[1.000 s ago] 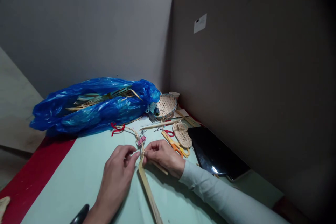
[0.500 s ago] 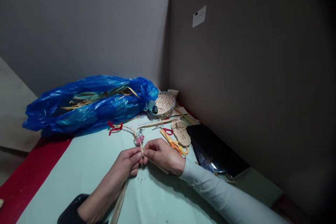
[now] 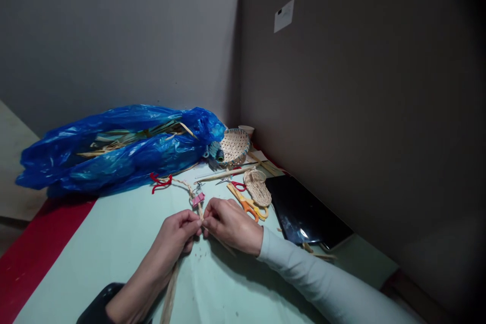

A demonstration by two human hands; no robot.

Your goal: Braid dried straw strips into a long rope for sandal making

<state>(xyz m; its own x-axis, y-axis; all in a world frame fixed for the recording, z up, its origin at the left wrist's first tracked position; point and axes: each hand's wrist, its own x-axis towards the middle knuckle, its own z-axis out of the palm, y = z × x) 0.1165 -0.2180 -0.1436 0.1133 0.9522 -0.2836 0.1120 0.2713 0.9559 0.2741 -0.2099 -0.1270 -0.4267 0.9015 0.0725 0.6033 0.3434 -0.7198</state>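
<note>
Both hands meet at the middle of a pale green table cover (image 3: 106, 243). My left hand (image 3: 177, 235) pinches a flat straw strip (image 3: 169, 296) that trails back under my wrist towards me. My right hand (image 3: 230, 223) is closed on the end of a braided straw cord (image 3: 186, 188), right where the strip joins it. The cord runs away from me, carries a pink binder clip (image 3: 198, 198) just beyond my fingers, and ends near a red tie (image 3: 159, 181).
A blue plastic bag (image 3: 114, 149) full of straw lies at the back left. Orange scissors (image 3: 245, 203), a small woven sandal (image 3: 257, 187), a woven basket (image 3: 233, 146) and a black tablet (image 3: 304, 210) lie right of my hands. Grey walls form a corner behind.
My left hand has closed onto the strip and drawn it from the right of my wrist to beneath it. The view has tilted down and drifted right.
</note>
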